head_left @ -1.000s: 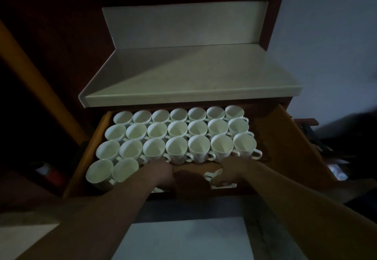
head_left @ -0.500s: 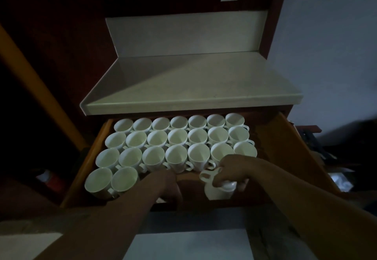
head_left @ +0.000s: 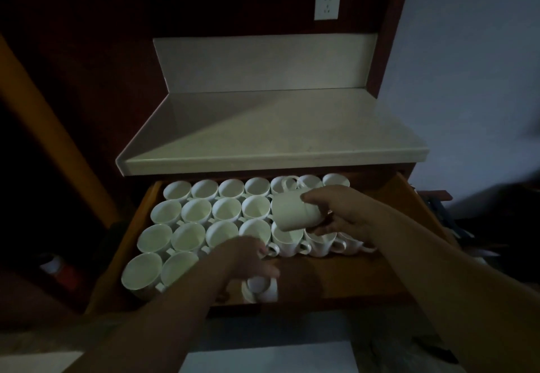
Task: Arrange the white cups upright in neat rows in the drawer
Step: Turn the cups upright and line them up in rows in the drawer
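Observation:
An open wooden drawer point(head_left: 350, 279) holds several white cups standing upright in rows point(head_left: 195, 211). My right hand point(head_left: 344, 214) holds one white cup point(head_left: 295, 211) tilted on its side above the right part of the rows, its handle pointing away. My left hand point(head_left: 248, 258) reaches down in the front row, fingers over another white cup point(head_left: 260, 288) lying near the drawer's front edge. I cannot tell whether that hand grips it. The front row has two upright cups point(head_left: 143, 270) at the left.
A pale countertop point(head_left: 263, 138) overhangs the drawer's back. A wall socket point(head_left: 327, 4) sits above it. Bare drawer floor point(head_left: 336, 273) shows at the front right. A red object point(head_left: 62, 273) lies low at the left in the dark.
My right hand has lifted a cup from the drawer's front and carried it up and back over the rows. My left hand stayed low at the front over the other cup.

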Available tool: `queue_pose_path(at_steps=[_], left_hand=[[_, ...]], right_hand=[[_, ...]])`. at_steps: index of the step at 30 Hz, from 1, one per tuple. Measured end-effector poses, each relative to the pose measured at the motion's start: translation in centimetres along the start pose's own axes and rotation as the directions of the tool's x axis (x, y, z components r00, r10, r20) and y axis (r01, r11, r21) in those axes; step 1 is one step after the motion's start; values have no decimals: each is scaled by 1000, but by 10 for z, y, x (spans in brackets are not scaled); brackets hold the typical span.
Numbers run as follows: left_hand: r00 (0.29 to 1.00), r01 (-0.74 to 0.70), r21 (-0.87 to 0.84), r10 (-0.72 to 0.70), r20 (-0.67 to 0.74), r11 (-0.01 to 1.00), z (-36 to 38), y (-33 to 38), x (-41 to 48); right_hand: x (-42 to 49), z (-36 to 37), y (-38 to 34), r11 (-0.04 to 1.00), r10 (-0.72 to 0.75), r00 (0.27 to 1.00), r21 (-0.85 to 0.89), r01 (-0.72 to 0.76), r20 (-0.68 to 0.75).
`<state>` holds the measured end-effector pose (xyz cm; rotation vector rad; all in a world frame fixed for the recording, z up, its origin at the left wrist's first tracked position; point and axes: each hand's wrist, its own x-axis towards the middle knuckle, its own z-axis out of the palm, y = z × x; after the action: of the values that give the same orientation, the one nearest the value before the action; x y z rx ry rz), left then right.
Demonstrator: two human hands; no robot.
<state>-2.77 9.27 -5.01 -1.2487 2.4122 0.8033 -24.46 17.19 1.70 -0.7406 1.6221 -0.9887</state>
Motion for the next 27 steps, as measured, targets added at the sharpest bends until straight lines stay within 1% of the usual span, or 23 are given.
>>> queue_pose_path(at_steps=[1,2,3,4,5,6,7,8,9,11,13,14,15,16,17,18,19,20,21,22,23,25,27], left_hand=[[999,22,-215,-29,-31,976,-15,-5,-8],[998,14,-484,-39,-43,875,-27,-12,-14],[999,-19,-721,-17,-43,692,-38,-17,-22],[999,-47,-884,24,-40,465,-46,-21,-30],[997,-70,-964,60,-56,257,-54,-25,-38],[993,-106,-986,68,-98,126,-58,-28,-42],[989,-143,-989,54,-141,45,-63,-27,-48],[983,-183,-983,12,-182,15,-66,-28,-52],[977,-212,-977,-21,-212,8,-69,-27,-59],[961,-254,-967,-101,-256,37,-73,-32,-70],[941,-283,-955,-168,-294,85,-78,-46,-78],[936,-277,-945,-174,-306,172,-80,-57,-79],[927,-251,-912,-190,-323,324,-82,-67,-81],[913,-201,-836,-211,-349,511,-84,-77,-81],[905,-131,-718,-213,-369,684,-85,-84,-82],[908,-74,-581,-187,-376,811,-84,-91,-80],[917,-42,-453,-145,-371,891,-83,-93,-80],[930,-38,-342,-92,-357,939,-80,-95,-78],[939,-46,-250,-43,-341,967,-76,-95,-76],[947,-47,-184,-15,-322,982,-72,-94,-73],[952,-47,-138,3,-306,989,-67,-95,-70],[958,-56,-90,29,-284,994,-55,-101,-59],[959,-72,-62,52,-279,995,-45,-106,-50]], right_hand=[[-1,4,-1,997,-6,1000,73,6,7],[-1,10,-3,990,-13,1000,141,11,15],[-1,17,-6,978,-24,999,206,17,31],[-1,25,-9,966,-42,998,256,27,52],[-1,35,-13,955,-64,995,293,39,78],[-1,46,-16,949,-88,991,310,52,105],[0,57,-20,947,-112,984,315,64,139],[2,68,-22,950,-139,976,303,83,169],[5,77,-24,954,-164,965,281,103,203],[11,93,-26,964,-197,940,228,134,279],[17,102,-26,978,-182,915,166,130,361],[19,104,-23,987,-152,906,115,115,395],[22,106,-19,994,-108,900,45,98,423],[25,108,-11,993,-58,899,-69,98,435],[29,111,-1,963,-3,903,-242,119,430],[33,116,11,881,50,912,-449,152,408],[39,122,23,753,92,920,-632,186,380],[44,129,35,612,119,928,-762,213,354],[48,136,45,479,126,934,-845,237,333],[49,144,52,369,124,942,-896,248,312],[49,149,57,294,141,948,-926,235,286],[48,158,63,196,201,952,-962,192,231],[52,158,74,146,236,945,-970,197,227]])
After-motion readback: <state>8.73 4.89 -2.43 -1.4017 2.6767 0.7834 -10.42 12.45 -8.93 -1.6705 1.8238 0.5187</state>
